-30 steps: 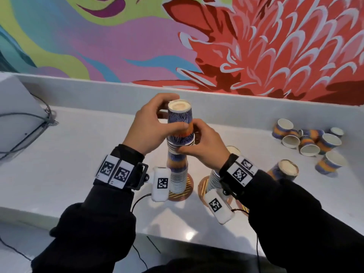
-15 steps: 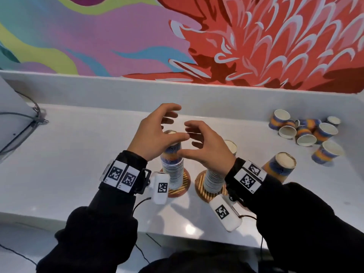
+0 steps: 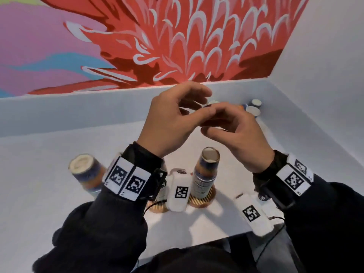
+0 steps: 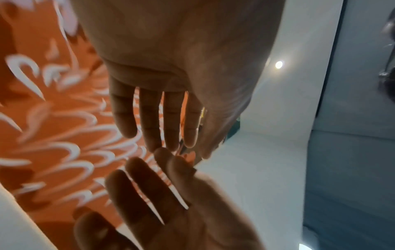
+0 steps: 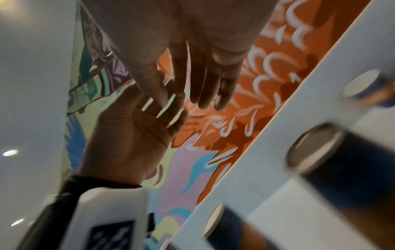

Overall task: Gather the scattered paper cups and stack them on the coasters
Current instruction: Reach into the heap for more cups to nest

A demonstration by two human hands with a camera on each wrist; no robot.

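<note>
Both hands hover above the white counter (image 3: pixel 49 174), fingertips close together, and hold nothing. My left hand (image 3: pixel 189 107) has loosely curved fingers; in the left wrist view its fingers (image 4: pixel 149 121) are nearly straight. My right hand (image 3: pixel 226 125) is equally relaxed, as the right wrist view (image 5: pixel 203 76) shows. Below them a stack of upside-down striped paper cups (image 3: pixel 204 174) stands on a round wooden coaster (image 3: pixel 202 200). A second coaster's edge (image 3: pixel 156 209) peeks out under my left wrist. Another upside-down cup top (image 3: pixel 84 170) shows farther left, its base hidden.
Loose cups (image 3: pixel 254 109) lie in the back right corner, mostly hidden behind my hands. A low white back wall (image 3: pixel 78 109) and a side wall (image 3: pixel 315 115) enclose the counter. Its front edge lies just below my wrists.
One second ago both hands gripped a tall cup stack and pressed it down. They then let go, and have now risen and shifted right, towards the corner cups.
</note>
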